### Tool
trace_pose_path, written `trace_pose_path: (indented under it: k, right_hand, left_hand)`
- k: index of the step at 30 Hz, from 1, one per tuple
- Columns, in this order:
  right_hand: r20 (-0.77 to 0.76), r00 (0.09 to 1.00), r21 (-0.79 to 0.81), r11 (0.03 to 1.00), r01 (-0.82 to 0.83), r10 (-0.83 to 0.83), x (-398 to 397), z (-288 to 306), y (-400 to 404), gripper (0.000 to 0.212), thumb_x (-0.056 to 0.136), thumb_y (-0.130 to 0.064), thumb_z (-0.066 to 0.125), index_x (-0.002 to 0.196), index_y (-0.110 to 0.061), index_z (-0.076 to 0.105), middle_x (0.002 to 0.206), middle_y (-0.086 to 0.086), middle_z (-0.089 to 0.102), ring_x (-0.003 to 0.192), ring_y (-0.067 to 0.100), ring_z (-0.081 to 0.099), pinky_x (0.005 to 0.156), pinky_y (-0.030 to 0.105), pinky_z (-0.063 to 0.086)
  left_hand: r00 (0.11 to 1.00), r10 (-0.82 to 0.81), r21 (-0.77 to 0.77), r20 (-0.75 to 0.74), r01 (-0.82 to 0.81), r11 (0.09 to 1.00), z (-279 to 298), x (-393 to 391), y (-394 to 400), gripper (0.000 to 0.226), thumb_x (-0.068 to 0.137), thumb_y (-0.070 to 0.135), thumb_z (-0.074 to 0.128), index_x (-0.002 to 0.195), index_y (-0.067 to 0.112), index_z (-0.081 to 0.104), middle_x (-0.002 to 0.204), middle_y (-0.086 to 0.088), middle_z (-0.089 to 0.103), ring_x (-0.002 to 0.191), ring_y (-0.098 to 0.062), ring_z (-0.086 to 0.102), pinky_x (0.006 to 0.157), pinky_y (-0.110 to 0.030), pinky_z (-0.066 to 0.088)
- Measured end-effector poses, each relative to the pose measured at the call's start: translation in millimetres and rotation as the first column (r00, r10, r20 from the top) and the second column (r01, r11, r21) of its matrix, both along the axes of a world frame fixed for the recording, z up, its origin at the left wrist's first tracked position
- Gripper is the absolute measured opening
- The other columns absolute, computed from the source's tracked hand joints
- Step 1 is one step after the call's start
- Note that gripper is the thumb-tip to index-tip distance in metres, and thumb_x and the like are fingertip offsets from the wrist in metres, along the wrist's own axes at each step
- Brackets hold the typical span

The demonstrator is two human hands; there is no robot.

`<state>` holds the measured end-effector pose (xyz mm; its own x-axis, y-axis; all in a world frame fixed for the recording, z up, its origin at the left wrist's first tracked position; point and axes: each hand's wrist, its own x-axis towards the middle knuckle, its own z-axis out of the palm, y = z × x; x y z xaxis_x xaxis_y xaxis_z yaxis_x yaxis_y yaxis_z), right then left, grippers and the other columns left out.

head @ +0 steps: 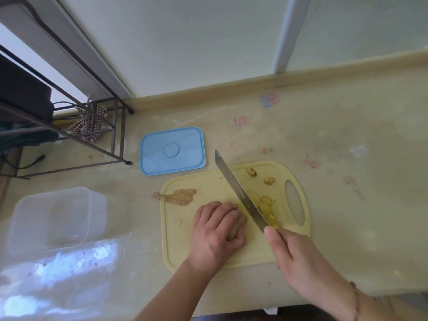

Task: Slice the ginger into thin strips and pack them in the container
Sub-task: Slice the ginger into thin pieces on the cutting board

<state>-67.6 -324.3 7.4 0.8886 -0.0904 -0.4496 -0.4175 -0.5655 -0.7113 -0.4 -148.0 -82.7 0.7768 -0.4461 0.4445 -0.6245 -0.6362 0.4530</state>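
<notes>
No readable text, label, brand, number or sign is showing anywhere in the frame. The blue lid at centre left is carrying only a plain embossed circle, and the coloured smudges on the countertop toward the upper right are forming no letters or digits.
</notes>
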Motion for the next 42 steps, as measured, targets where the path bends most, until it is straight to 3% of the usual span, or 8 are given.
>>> trace_pose_path:
  k: [7,11,17,21,22,25,34,42]
  right_hand:
    - [-0.056,0.996,-0.096,0.993,-0.070,0.065,-22.3,19.4,-2.8,0.062,0.077,-0.070,0.013,0.064,-0.017,0.044,0.054,0.004,0.052,0.055,0.012,0.050,0.054,0.027,0.035]
    - [-0.085,0.992,-0.068,0.993,-0.095,0.089,-25.4,26.2,-3.7,0.055,0.077,-0.069,0.013,0.061,-0.021,0.036,0.060,-0.023,0.055,0.057,0.007,0.050,0.053,0.023,0.032]
    - [-0.119,0.984,-0.088,0.986,-0.141,0.130,-22.5,29.4,-3.0,0.054,0.077,-0.069,0.009,0.063,-0.024,0.036,0.067,-0.038,0.052,0.063,0.003,0.053,0.054,0.023,0.035]
    - [-0.143,0.982,-0.068,0.989,-0.131,0.121,-23.3,27.3,0.0,0.055,0.077,-0.068,0.009,0.065,-0.022,0.036,0.067,-0.041,0.052,0.054,-0.002,0.054,0.052,0.020,0.036]
    - [-0.133,0.985,-0.087,0.989,-0.124,0.112,-23.8,25.4,0.7,0.057,0.076,-0.069,0.007,0.065,-0.022,0.037,0.066,-0.037,0.053,0.056,0.000,0.054,0.053,0.022,0.036]
    - [-0.110,0.990,-0.144,0.984,-0.100,0.084,-21.5,17.4,4.4,0.058,0.076,-0.070,0.007,0.064,-0.022,0.039,0.055,-0.002,0.051,0.053,0.011,0.049,0.054,0.025,0.036]
    - [0.021,0.993,-0.077,0.990,-0.116,0.118,23.2,-10.3,15.4,0.048,0.088,-0.062,0.014,0.063,-0.031,0.041,0.053,-0.009,0.044,0.048,0.005,0.043,0.052,0.020,0.033]
    - [-0.009,1.000,-0.059,0.998,-0.015,0.015,5.3,0.7,-6.3,0.063,0.086,-0.066,0.017,0.066,-0.014,0.048,0.052,0.001,0.049,0.047,0.011,0.046,0.051,0.029,0.040]
  left_hand:
    - [1.000,0.005,0.015,0.000,-0.005,1.000,3.4,0.7,-1.2,0.020,0.072,0.012,0.075,0.092,0.010,0.076,0.104,0.000,0.071,0.096,-0.028,0.065,0.082,-0.041,0.052]
    - [1.000,0.002,0.008,-0.004,-0.002,1.000,4.3,0.6,-1.3,0.022,0.070,0.010,0.075,0.092,0.010,0.076,0.105,0.001,0.071,0.096,-0.027,0.065,0.081,-0.041,0.052]
    - [1.000,-0.003,-0.015,0.001,0.003,1.000,5.0,0.8,-2.0,0.024,0.070,0.010,0.076,0.094,0.011,0.074,0.106,0.003,0.071,0.097,-0.027,0.064,0.082,-0.040,0.052]
    - [1.000,-0.003,-0.010,-0.011,0.003,1.000,4.9,1.0,-2.0,0.024,0.070,0.009,0.074,0.093,0.011,0.075,0.106,0.003,0.071,0.098,-0.027,0.065,0.081,-0.041,0.051]
    - [1.000,-0.003,-0.008,-0.014,0.003,1.000,4.9,1.4,-1.9,0.024,0.070,0.009,0.074,0.093,0.011,0.076,0.106,0.003,0.071,0.097,-0.027,0.065,0.080,-0.041,0.051]
    - [1.000,-0.006,-0.009,-0.011,0.006,1.000,4.1,1.6,-2.4,0.020,0.072,0.009,0.073,0.092,0.010,0.076,0.105,0.003,0.071,0.095,-0.027,0.064,0.079,-0.041,0.051]
    - [1.000,0.010,-0.030,0.019,-0.009,1.000,1.1,0.4,-3.3,0.020,0.071,0.011,0.079,0.090,0.011,0.073,0.103,-0.001,0.071,0.095,-0.026,0.064,0.079,-0.039,0.051]
    - [1.000,0.010,-0.003,-0.017,-0.010,1.000,-2.6,-1.1,-0.3,0.022,0.072,0.016,0.076,0.092,0.009,0.074,0.103,-0.002,0.070,0.097,-0.029,0.064,0.084,-0.043,0.051]
